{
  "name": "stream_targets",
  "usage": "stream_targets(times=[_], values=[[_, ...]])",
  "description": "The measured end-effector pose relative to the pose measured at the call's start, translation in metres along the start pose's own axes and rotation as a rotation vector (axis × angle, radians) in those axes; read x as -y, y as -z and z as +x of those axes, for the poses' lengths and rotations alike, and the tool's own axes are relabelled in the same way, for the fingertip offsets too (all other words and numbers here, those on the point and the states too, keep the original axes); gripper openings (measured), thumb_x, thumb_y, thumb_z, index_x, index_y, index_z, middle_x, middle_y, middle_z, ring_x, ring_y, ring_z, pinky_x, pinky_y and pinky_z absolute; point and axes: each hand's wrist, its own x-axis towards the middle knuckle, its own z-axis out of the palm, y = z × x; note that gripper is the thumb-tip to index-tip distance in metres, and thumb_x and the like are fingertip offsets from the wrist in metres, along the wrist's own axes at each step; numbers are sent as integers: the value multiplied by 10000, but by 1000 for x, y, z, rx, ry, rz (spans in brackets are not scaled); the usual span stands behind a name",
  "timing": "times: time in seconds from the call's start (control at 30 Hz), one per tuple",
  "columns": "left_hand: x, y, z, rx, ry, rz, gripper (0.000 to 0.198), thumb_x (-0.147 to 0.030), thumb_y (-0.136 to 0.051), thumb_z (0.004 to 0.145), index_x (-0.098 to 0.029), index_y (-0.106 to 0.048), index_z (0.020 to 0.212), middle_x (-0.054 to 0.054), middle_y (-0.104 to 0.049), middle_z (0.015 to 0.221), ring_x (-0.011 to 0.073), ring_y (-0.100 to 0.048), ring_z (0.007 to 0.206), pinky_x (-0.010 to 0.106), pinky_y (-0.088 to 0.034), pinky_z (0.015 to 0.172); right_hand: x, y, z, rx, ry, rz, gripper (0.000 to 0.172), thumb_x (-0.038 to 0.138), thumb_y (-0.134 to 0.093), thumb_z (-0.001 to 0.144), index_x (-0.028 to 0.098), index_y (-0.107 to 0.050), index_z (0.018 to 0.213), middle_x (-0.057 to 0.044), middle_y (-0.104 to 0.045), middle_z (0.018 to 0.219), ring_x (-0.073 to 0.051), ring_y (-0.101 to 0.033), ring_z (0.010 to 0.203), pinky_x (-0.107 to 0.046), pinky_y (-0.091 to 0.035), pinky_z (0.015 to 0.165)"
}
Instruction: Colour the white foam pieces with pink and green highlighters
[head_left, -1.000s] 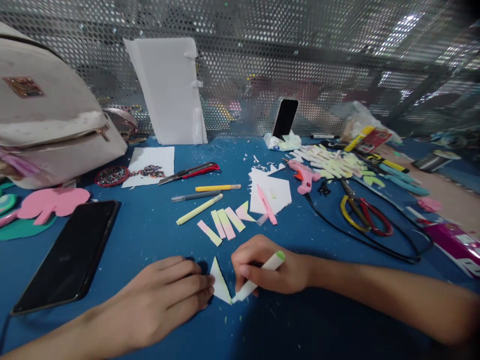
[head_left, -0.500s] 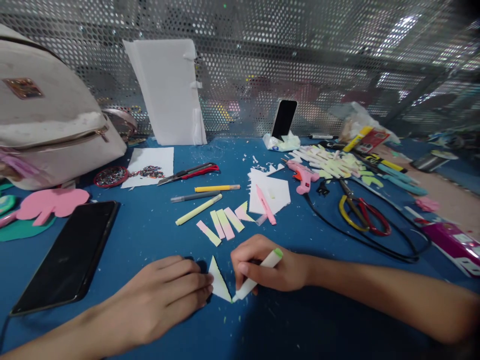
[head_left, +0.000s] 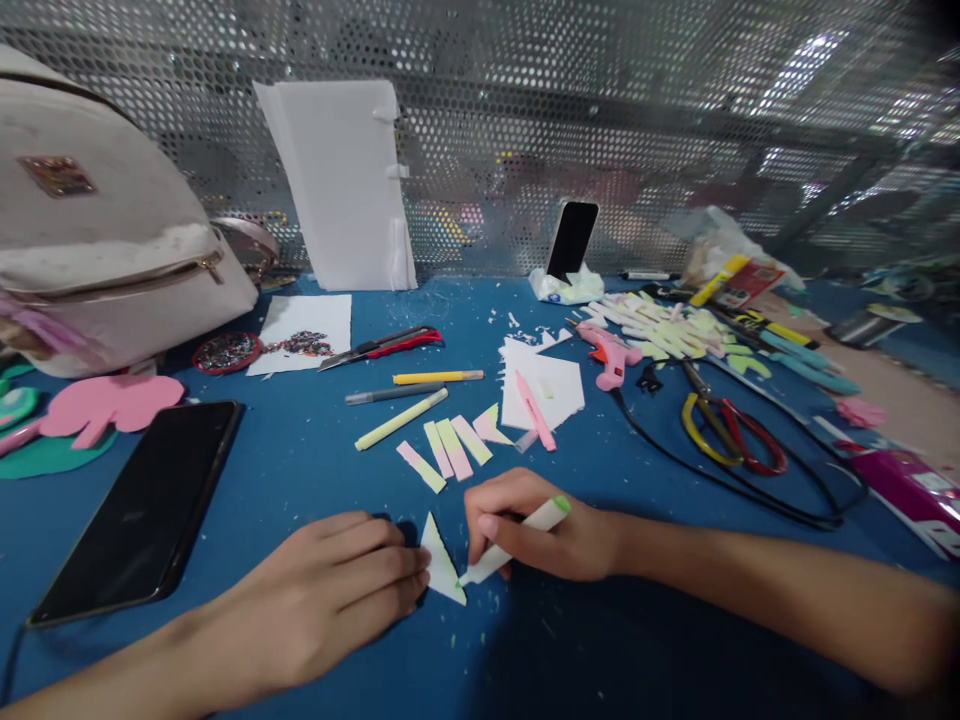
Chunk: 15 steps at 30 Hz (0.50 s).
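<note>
A: Quick pass. Clock centred on the paper triangle (head_left: 442, 563), 12 is away from the person. Where's it lying?

B: Flat on the blue tabletop (head_left: 315, 470), near edge, between the two hands.

A: Left hand (head_left: 330, 590)?

B: At 9. Palm down, fingers extended and lying close together, fingertips pressing the triangle's left side. Steadying, I'd say.

A: Right hand (head_left: 540, 530)?

B: At 3, roughly. Thumb and fingers pinch the green-ended marker (head_left: 486, 566); its tip is on the triangle's edge at about 4, a green spot right there.

A: Step?

B: My read: colouring along the cut edge. Pale green shows on parts of it, the rest looks white.

A: What does the next move call for?

B: Judgement only: light tip contact, short strokes along that edge, left fingertips firm so the small piece can't swivel. Ink could stray onto the table; a few green flecks sit at 6.

A: Surroundings?

B: Pink-and-green paper strips (head_left: 454, 447) at 12. Pink highlighter (head_left: 534, 408) at 1, lying on white paper (head_left: 555, 395). Pink glue gun (head_left: 613, 360) further out, same direction. Scissors (head_left: 731, 435) at 2. Cutter knife (head_left: 386, 345) between 11 and 12. Dark phone (head_left: 142, 510) near 9, beyond the left hand.
</note>
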Motion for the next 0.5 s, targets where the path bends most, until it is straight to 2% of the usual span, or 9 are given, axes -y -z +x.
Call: stream_targets(times=[0.17, 0.37, 0.5], values=[[0, -2, -3, 12, 2, -8, 233, -93, -475, 1086, -82, -679, 1199, 123, -744, 1143, 240, -651, 956, 355, -533, 816, 2, -2, 2, -76, 1, -80, 429, 392, -418, 1082, 119, -674, 873, -21, -595, 680, -120, -566, 615, -224, -425, 604], [1, -3, -3, 16, 3, -1, 226, -84, -485, 1078, -74, -683, 1189, 134, -741, 1141, 246, -654, 965, 361, -531, 812, 7, -3, 6, -127, 10, -175, 258, 264, -488, 1035, 121, -655, 899, -11, -620, 786, -98, -557, 660, -212, -416, 638], [1, -1, -1, 6, 5, 4, 238, -97, -466, 1089, -82, -686, 1176, 125, -746, 1134, 242, -658, 953, 352, -528, 799, 6, -4, 6, -135, 20, -181, 185, 254, -539, 1026, 126, -653, 954, -3, -611, 836, -91, -534, 689, -205, -417, 660]])
